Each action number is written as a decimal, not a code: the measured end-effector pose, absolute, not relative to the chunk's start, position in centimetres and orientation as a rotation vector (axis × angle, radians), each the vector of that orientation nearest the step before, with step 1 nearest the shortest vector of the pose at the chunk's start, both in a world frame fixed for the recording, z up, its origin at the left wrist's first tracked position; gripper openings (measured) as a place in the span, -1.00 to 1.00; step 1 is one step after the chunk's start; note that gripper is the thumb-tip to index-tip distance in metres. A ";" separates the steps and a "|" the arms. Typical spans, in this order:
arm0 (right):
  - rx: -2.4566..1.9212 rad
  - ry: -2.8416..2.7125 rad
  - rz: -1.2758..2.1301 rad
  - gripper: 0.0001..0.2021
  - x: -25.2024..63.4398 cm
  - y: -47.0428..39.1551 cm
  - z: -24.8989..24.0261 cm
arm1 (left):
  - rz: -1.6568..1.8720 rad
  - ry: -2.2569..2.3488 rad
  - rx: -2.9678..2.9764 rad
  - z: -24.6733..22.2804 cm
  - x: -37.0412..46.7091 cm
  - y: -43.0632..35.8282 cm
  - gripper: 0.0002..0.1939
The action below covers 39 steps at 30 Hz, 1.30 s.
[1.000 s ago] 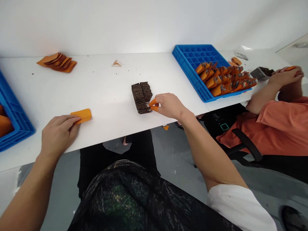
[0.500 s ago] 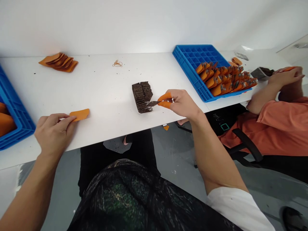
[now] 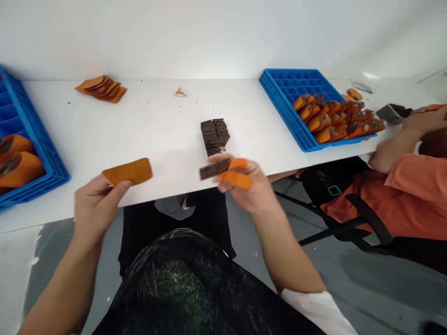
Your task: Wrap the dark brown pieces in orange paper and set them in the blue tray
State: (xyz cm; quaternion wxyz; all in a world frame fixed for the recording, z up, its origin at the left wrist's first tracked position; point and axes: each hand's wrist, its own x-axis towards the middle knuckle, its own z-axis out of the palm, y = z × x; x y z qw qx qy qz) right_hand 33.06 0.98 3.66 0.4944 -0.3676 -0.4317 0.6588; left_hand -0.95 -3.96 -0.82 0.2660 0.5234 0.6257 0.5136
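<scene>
My left hand (image 3: 97, 201) pinches a flat orange leather-like piece (image 3: 135, 171) by its left end, above the table's front edge. In my right hand (image 3: 250, 190), which has orange finger covers on thumb and finger, is a thin dark brown rectangular strip (image 3: 210, 170) pointing left. The right hand is somewhat blurred. Just beyond it stands a container (image 3: 204, 142) packed with two rows of similar dark strips (image 3: 215, 132); its front is partly behind my fingers. The two held pieces are apart, facing each other.
A stack of orange pieces (image 3: 104, 89) and some rubber bands (image 3: 180, 92) lie at the back. Blue divided crates stand left (image 3: 52, 153) and right (image 3: 279, 104), both holding orange pieces with dark parts. A co-worker's arm (image 3: 412, 132) is at the far right.
My right hand has drawn the dark strip away from the container, toward me. My left hand has lifted the orange piece and moved it right. The view has shifted slightly.
</scene>
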 end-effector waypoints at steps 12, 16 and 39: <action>-0.640 -0.603 2.114 -0.76 24.2 -3.2 -1.3 | 1.170 1.251 1.701 0.8 2.3 -5.8 -0.82; -0.686 -0.659 2.138 -0.76 24.3 -3.4 -0.5 | 1.206 1.266 1.867 1.4 1.7 -5.9 -0.84; -0.895 -1.745 0.940 -0.87 25.0 -4.0 7.0 | 1.415 1.400 1.567 -0.4 1.5 -5.7 -0.79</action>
